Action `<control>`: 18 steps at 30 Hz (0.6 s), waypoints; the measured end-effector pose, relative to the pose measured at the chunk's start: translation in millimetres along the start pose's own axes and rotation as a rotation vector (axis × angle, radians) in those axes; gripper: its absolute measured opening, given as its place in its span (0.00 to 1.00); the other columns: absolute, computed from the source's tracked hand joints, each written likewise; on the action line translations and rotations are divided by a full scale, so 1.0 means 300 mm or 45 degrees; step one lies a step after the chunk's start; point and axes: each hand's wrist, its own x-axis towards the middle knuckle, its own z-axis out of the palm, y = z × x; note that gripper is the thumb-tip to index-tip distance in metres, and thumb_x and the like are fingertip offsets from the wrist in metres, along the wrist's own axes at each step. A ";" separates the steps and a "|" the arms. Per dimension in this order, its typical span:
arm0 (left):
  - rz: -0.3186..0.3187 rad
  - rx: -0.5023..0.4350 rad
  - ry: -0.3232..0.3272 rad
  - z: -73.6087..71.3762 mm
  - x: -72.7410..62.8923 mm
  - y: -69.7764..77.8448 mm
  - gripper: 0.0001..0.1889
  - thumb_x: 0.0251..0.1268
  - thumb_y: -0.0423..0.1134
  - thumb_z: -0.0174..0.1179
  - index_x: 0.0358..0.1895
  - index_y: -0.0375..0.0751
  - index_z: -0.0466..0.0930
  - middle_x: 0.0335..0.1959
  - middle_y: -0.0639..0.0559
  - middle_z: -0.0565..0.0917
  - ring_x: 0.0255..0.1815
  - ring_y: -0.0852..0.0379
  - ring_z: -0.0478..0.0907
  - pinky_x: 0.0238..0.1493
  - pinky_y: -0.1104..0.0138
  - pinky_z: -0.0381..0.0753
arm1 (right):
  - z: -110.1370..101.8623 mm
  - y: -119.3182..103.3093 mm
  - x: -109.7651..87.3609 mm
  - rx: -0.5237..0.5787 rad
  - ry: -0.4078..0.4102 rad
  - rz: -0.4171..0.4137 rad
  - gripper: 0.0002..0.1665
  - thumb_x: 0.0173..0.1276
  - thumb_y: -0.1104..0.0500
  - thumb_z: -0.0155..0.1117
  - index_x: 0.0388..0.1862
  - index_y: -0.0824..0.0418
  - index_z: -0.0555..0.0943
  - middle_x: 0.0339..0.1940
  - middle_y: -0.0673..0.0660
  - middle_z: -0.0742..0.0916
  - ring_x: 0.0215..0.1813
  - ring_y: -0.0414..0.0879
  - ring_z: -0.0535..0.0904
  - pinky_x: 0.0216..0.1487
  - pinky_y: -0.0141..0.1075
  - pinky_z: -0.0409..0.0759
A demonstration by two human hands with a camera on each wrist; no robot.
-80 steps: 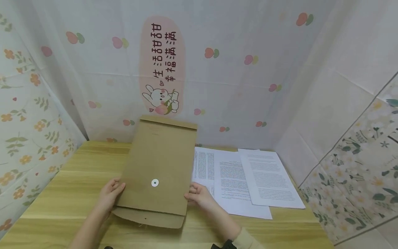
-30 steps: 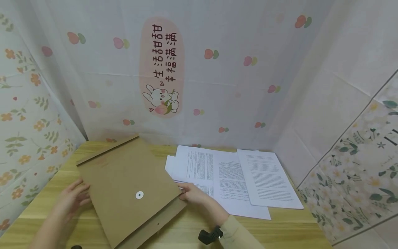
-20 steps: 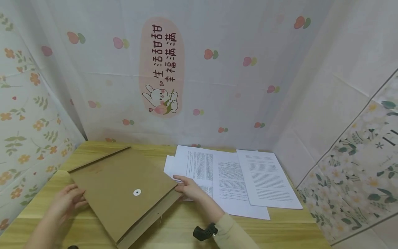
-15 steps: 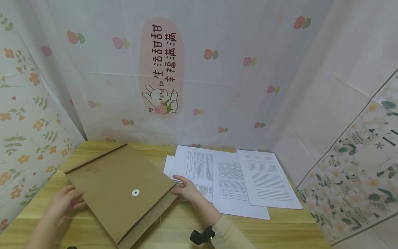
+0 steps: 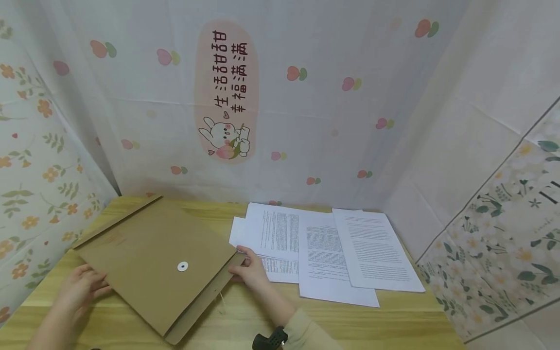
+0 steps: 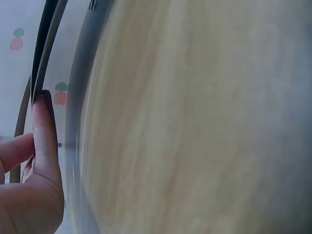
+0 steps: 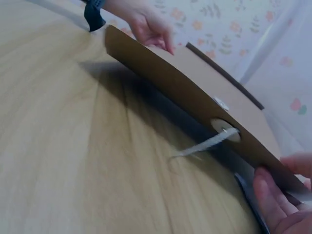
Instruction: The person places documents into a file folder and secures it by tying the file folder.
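A brown kraft document envelope (image 5: 148, 253) is held at a slant over the left of the table, its far end turned toward the back left. A white button disc (image 5: 183, 266) sits on its upper face. My left hand (image 5: 80, 289) grips its left edge between thumb and fingers. On the right corner, by the flap (image 5: 199, 306), my right hand (image 5: 251, 270) pinches the edge, thumb above and fingers below. From a second disc (image 7: 226, 130) on the flap's outside, a pale string (image 7: 204, 144) dangles in the right wrist view.
Printed sheets (image 5: 280, 233) lie overlapping right of the envelope, with another white stack (image 5: 378, 248) on top at their right. The wood-grain table (image 5: 350, 325) is bounded by a printed curtain (image 5: 306, 121) at the back and sides. My right wrist wears a dark strap (image 5: 269, 339).
The envelope has turned, its far end swinging left, and shifted left with both hands still at its edges. More of the printed sheets has come into view behind it.
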 end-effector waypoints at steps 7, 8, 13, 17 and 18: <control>-0.098 0.104 0.048 -0.014 -0.011 0.014 0.34 0.70 0.22 0.44 0.64 0.14 0.28 0.37 0.48 0.71 0.32 0.62 0.78 0.40 0.65 0.83 | 0.035 0.023 0.008 -0.135 -0.006 -0.088 0.44 0.49 0.77 0.67 0.67 0.68 0.65 0.49 0.64 0.83 0.44 0.53 0.83 0.38 0.39 0.84; -0.104 0.102 0.057 -0.015 -0.012 0.014 0.35 0.70 0.22 0.45 0.65 0.15 0.27 0.37 0.46 0.71 0.32 0.62 0.78 0.41 0.64 0.83 | 0.038 0.025 0.009 -0.181 -0.002 -0.103 0.44 0.49 0.77 0.68 0.67 0.67 0.66 0.50 0.64 0.82 0.44 0.52 0.83 0.39 0.38 0.83; -0.152 0.138 0.036 -0.022 -0.005 0.016 0.43 0.72 0.24 0.43 0.63 0.26 0.10 0.58 0.08 0.44 0.32 0.72 0.76 0.46 0.62 0.81 | 0.057 0.029 0.012 -0.433 0.022 -0.178 0.43 0.47 0.73 0.72 0.65 0.66 0.69 0.49 0.61 0.81 0.34 0.42 0.81 0.35 0.32 0.81; -0.181 0.149 0.025 -0.029 0.002 0.018 0.42 0.72 0.24 0.40 0.63 0.28 0.08 0.64 0.12 0.30 0.33 0.74 0.75 0.47 0.61 0.81 | 0.070 0.031 0.013 -0.656 0.057 -0.248 0.41 0.47 0.71 0.74 0.63 0.65 0.72 0.34 0.52 0.80 0.27 0.34 0.72 0.27 0.28 0.76; -0.181 0.166 0.027 -0.031 0.004 0.019 0.42 0.72 0.24 0.40 0.63 0.27 0.08 0.61 0.09 0.35 0.32 0.74 0.75 0.47 0.61 0.81 | 0.072 0.031 0.013 -0.718 0.063 -0.264 0.40 0.47 0.70 0.74 0.63 0.64 0.72 0.31 0.50 0.78 0.26 0.34 0.70 0.27 0.27 0.74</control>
